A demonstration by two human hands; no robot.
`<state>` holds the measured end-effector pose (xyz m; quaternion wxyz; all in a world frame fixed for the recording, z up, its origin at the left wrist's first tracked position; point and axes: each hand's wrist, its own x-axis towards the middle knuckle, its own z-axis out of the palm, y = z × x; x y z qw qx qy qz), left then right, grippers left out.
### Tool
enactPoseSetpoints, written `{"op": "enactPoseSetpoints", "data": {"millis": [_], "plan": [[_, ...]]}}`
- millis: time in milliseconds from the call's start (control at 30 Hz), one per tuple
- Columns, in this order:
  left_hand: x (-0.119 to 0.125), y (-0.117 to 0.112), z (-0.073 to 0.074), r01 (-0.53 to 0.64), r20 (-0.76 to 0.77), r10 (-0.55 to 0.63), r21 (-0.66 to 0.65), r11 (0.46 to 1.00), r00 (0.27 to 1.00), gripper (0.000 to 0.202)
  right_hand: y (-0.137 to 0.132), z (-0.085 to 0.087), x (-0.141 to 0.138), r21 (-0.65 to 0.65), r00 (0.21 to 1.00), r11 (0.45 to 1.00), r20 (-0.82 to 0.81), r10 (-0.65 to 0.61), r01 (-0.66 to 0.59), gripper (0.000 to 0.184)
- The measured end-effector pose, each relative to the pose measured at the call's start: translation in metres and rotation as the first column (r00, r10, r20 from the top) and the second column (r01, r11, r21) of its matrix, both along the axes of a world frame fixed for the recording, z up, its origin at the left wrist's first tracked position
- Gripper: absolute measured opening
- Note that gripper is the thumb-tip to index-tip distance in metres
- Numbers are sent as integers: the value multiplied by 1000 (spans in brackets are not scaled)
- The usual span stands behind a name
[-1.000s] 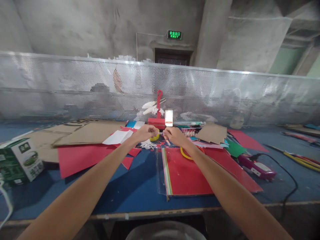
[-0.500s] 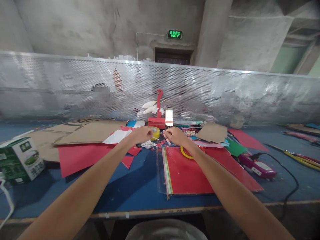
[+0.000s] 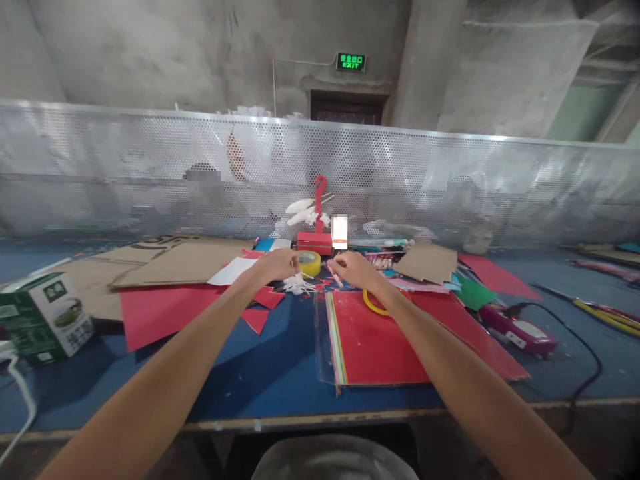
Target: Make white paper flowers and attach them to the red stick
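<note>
Honestly can't tell if the left hand is pinching anything, its fingertips are just too tiny and smeary. Same with the right hand and the pale stick by its fingers. Right forearm hides part of the yellow ring. Green box and white cable run off the left edge. Phone's top is pixelated, and shapes behind the perforated panel are mush.

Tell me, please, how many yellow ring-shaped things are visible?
2: a yellow tape roll beside the left hand, and a yellow ring on the red sheets, partly hidden by the right forearm. Others may be hidden.
</note>
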<state>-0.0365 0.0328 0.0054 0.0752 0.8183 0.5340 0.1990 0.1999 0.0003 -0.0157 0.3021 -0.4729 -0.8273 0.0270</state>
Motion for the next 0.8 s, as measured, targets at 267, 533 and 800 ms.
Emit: {"op": "enactPoseSetpoints", "data": {"millis": [267,533,800], "plan": [[6,-5,-12,-81,-248,83,19,997,965,13,1,-1,0,3,1000,1000,18,7,-8,40],[4,-4,-7,-43,-114,41,-14,999,993,21,-3,1,-1,-34,1000,999,-2,-1,1,39],[-17,8,10,-151,-254,153,26,988,955,24,-4,3,0,-53,1000,999,22,5,-4,38]]}}
